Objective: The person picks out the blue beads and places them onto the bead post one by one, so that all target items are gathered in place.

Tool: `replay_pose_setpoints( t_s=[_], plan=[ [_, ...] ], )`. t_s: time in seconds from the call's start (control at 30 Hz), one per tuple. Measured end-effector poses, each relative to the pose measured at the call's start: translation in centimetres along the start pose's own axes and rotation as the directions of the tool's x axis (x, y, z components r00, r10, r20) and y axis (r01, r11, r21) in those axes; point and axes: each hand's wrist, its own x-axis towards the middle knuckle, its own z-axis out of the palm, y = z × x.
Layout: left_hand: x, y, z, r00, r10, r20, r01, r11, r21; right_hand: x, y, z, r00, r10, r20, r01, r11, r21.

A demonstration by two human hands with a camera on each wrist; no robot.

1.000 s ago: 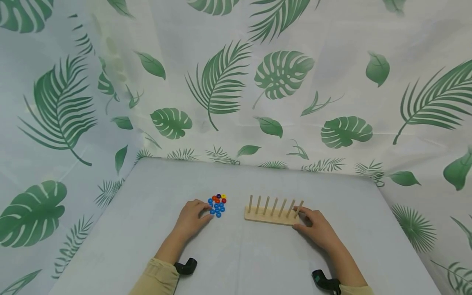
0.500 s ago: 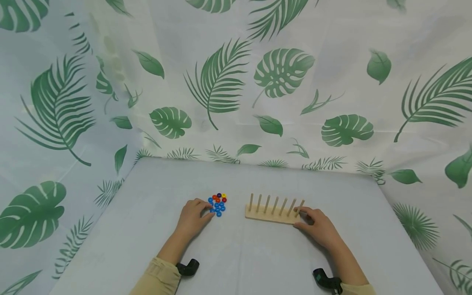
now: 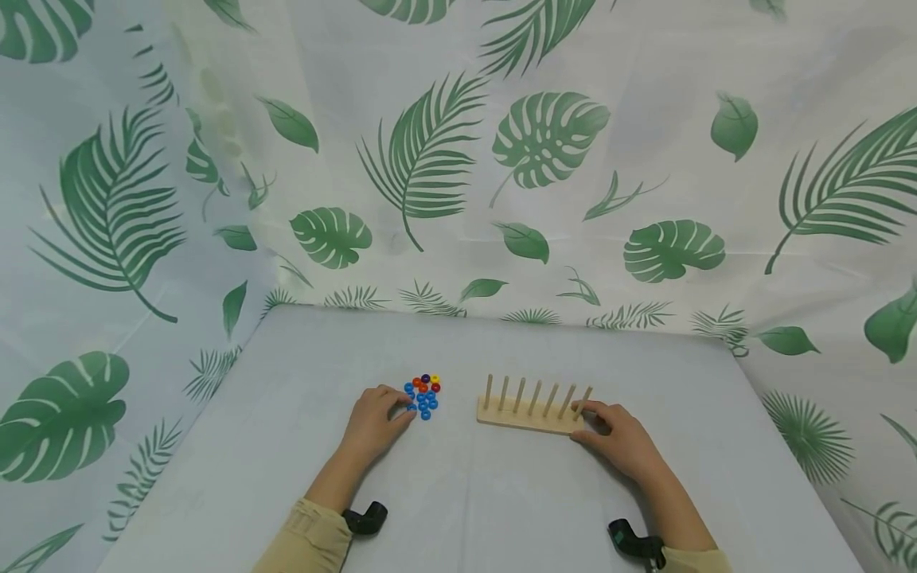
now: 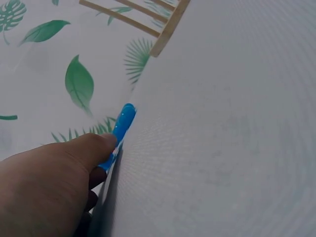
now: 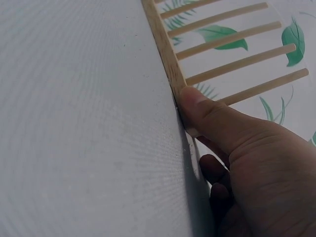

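Note:
My left hand (image 3: 374,418) lies at the left side of a small cluster of ring-shaped beads, thumb and index finger curled around a blue bead (image 3: 411,409). In the left wrist view the thumb presses against the near end of a row of blue beads (image 4: 125,121); the index finger is hidden. My right hand (image 3: 622,442) grips the right end of a light wooden peg board (image 3: 526,421), thumb at its front edge and index finger behind, by the last peg. Several bare upright pegs (image 5: 242,64) rise in a row from the board, which lies on the table.
The other beads, mostly blue (image 3: 425,415), with orange (image 3: 417,383), dark red (image 3: 435,388), yellow (image 3: 435,379) and dark purple (image 3: 426,379) ones at the back, sit together left of the board. Leaf-printed cloth (image 3: 444,263) walls off the back and sides of the white table (image 3: 501,509).

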Motion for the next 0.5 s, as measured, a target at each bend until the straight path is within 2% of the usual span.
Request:
replay_pose_setpoints(
  t_s=[0.33, 0.5],
  plan=[
    [0.1, 1.0, -1.1, 0.996, -0.063, 0.065, 0.071, 0.989, -0.132, -0.1, 0.2, -0.1, 1.0, -0.013, -0.02, 0.013, 1.0, 0.016],
    [0.2, 2.4, -2.2, 0.995, -0.016, 0.095, 0.033, 0.982, -0.184, 0.0, 0.1, -0.1, 1.0, -0.004, -0.011, 0.004, 1.0, 0.02]
  ],
)
